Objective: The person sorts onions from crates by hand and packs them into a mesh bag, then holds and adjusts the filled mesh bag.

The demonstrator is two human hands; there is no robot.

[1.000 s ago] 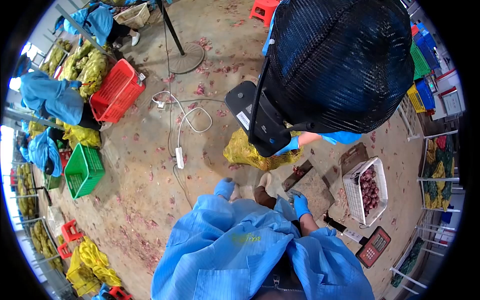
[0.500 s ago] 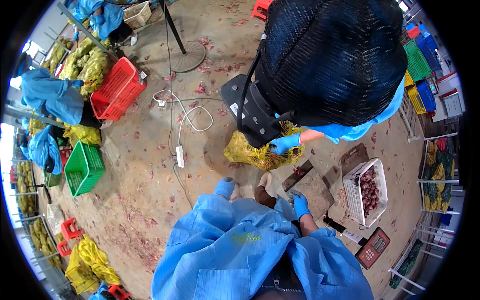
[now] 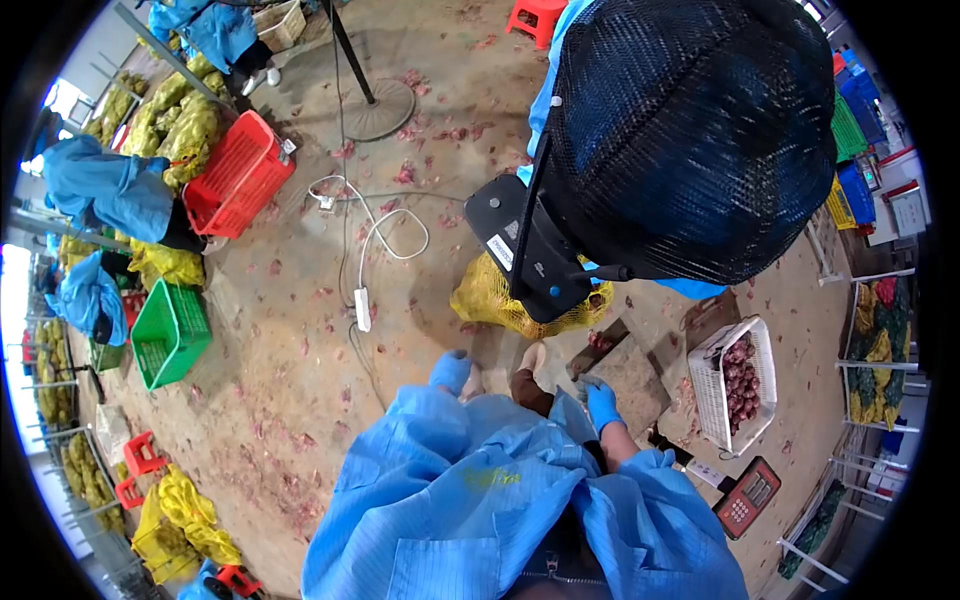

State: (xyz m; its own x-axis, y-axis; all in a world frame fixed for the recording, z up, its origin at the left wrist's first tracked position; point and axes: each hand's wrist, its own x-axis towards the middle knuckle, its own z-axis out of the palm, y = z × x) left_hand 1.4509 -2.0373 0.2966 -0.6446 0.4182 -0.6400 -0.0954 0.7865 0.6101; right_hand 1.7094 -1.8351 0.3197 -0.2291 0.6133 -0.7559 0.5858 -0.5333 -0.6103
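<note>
My left hand (image 3: 450, 371), in a blue glove, hangs beside my blue smock above the floor, its fingers loosely apart and nothing seen in them. On the other side, my right hand (image 3: 600, 402) wears a blue glove darkened at the fingertips. Its fingers stretch towards the edge of a grey platform (image 3: 628, 375); whether they touch it I cannot tell. Beyond my feet lies a yellow mesh bag (image 3: 487, 297). A co-worker in a dark mesh cap (image 3: 690, 140), wearing a black head device (image 3: 530, 250), leans over that bag; their hands are mostly hidden.
A white crate (image 3: 712, 395) of red onions stands at right, near a scale display (image 3: 747, 497). A white power strip (image 3: 361, 310) and cables cross the floor. Red (image 3: 240, 175) and green crates (image 3: 170, 335), a stand base (image 3: 378, 110) and other people are at left.
The co-worker's head and head device have shifted right and slightly down, hiding the gloved hand on the mesh bag. A red stool shows more fully behind. My hands stay nearly still.
</note>
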